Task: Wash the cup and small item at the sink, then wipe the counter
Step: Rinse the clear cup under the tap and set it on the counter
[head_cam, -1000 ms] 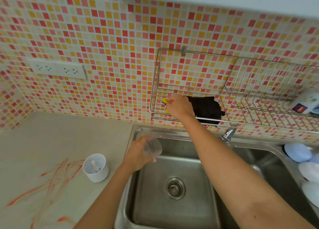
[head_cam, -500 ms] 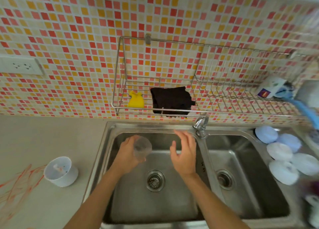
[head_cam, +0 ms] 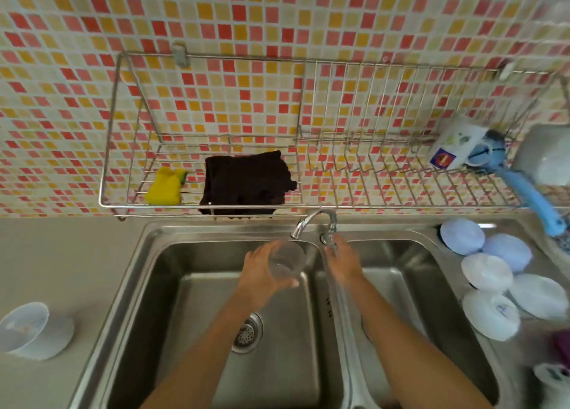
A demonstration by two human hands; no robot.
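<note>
Landmark: the tap, standing on the strip between the two steel basins.
Worktop: pale grey worktop, left of the tap and nearer the camera; a white cup with a blurred small item inside stands on it, well apart from the tap.
Sink: double steel sink; the left basin's drain strainer lies below the tap, toward the camera.
Right of the tap: several pale blue and white bowls sit upside down on the drainer.
Left hand: the left hand is clamped around a clear cup, held mouth up in the left basin, just under the tap's spout.
Right hand: the right hand has its fingers at the tap's lever; whether they are closed on it cannot be told.
Cup's look: see-through, thin-walled, slightly tapered.
Behind the tap: a wire rack on the mosaic-tiled wall holds a yellow sponge and a black cloth to the tap's left, a white mug and blue brush far to its right.
Change: half a second ago the right hand hovered open above the left basin; it has since moved up to the lever, and the cup has shifted right under the spout.
</note>
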